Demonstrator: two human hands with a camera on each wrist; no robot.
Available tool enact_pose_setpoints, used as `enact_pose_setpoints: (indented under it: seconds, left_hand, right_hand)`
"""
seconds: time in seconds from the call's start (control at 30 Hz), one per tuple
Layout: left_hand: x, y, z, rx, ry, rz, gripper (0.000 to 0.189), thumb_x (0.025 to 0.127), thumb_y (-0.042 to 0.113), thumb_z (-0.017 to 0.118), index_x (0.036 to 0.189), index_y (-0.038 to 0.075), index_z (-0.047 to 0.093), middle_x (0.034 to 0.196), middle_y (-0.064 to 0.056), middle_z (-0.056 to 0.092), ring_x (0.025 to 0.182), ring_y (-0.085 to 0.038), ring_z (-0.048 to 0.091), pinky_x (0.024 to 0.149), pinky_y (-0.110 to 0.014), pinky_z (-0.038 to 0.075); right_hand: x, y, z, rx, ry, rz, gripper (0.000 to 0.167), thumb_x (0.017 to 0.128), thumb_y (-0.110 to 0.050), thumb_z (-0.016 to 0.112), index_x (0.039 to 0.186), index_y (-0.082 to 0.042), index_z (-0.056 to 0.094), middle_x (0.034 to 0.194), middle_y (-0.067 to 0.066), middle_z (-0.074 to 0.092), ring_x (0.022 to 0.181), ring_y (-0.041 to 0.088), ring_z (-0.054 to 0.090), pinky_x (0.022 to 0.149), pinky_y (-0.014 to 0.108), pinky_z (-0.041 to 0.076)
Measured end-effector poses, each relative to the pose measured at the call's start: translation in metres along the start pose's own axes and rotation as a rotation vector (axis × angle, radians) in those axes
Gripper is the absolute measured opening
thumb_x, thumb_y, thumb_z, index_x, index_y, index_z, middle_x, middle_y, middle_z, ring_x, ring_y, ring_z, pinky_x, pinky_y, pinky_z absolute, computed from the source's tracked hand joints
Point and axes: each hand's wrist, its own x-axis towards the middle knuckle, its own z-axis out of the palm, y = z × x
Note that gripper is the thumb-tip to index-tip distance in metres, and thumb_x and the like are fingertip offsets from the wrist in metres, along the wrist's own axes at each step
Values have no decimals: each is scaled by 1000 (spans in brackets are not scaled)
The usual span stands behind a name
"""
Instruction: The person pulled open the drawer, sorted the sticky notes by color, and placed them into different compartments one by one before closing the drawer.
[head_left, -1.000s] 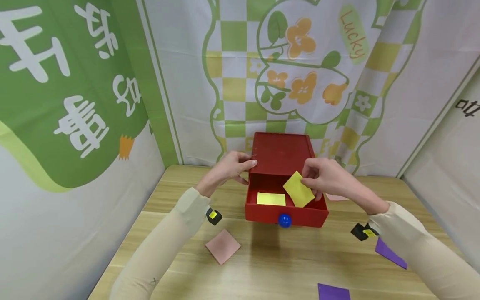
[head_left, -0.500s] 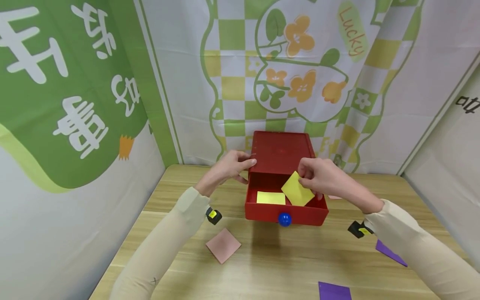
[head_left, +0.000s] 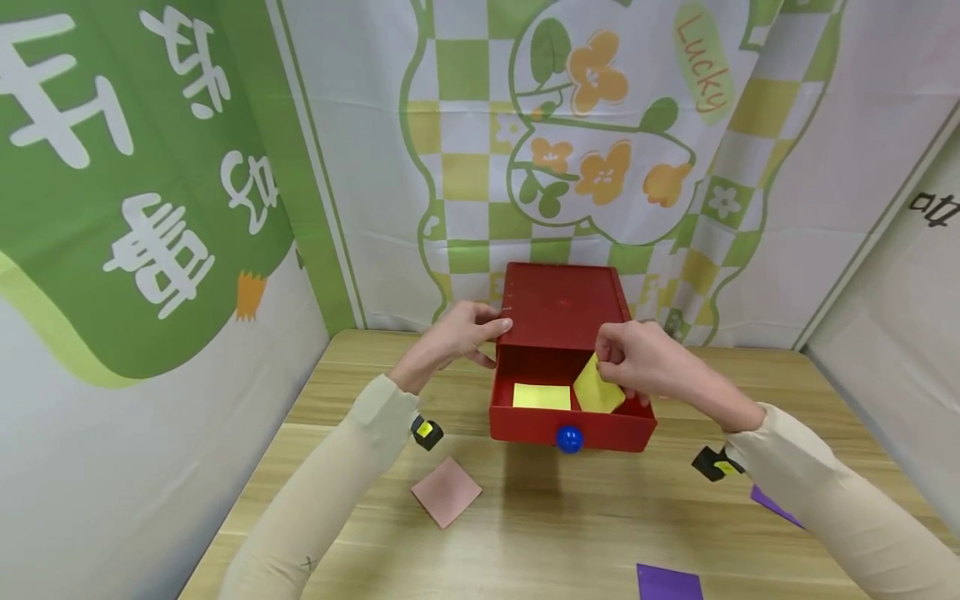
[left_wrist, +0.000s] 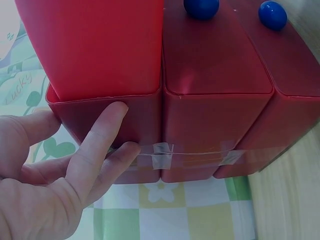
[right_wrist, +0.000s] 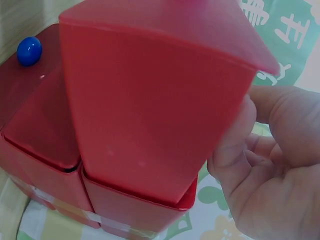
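Observation:
A red drawer cabinet point(head_left: 562, 304) of stacked units stands on the table, its top drawer point(head_left: 525, 423) pulled out by a blue knob's side. My left hand point(head_left: 467, 333) rests at the cabinet's left edge, thumb on top and fingers fairly straight against the side wall point(left_wrist: 135, 120). Over the drawer's right part, my right hand point(head_left: 637, 354) pinches a yellow sticky note point(head_left: 596, 390), which hangs down inside the drawer. Another yellow sticky note point(head_left: 542, 397) lies in the drawer's left part. In the right wrist view the drawer wall point(right_wrist: 150, 110) hides the right fingertips and the note.
A pink sticky note point(head_left: 447, 492) lies left on the wooden table point(head_left: 360, 533). Two purple notes, one at the front point(head_left: 669, 583) and one point(head_left: 776, 506) beside the right sleeve, lie on the right. Lower drawers have blue knobs point(left_wrist: 272, 15). A printed curtain point(head_left: 465, 167) hangs behind the cabinet.
My right hand has shifted slightly left and down, and the yellow note it pinches has turned and sunk lower into the drawer. My left hand stays at the cabinet's edge.

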Motion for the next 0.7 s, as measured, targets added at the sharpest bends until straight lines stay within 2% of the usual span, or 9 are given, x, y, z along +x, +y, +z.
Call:
enact_pose_setpoints:
  seconds: [0.27,0.5,0.7]
  left_hand:
    - [0,0,-1,0,7,-3,38,99,22,61,128,-2,58,108,-12,59,97,-22,56,74,-46,64]
    - [-2,1,0,8,-4,1,38,98,23,61,127,-2,59,105,-11,58,95,-21,55,73,-44,64]
    - [-3,1,0,4,1,-2,38,98,22,61,127,-2,58,104,-11,57,95,-21,55,74,-45,64]
  right_hand:
    - [3,2,6,21,1,-14,11,91,-9,65,85,-10,56,62,2,57,45,16,53,40,27,52]
    - [3,3,8,-1,-34,-29,15,92,-16,68,82,-13,57,58,-1,57,45,15,54,41,29,51]
    - [-2,3,2,-26,-10,-42,16,93,-18,67,81,-13,58,59,0,58,45,13,54,43,28,48]
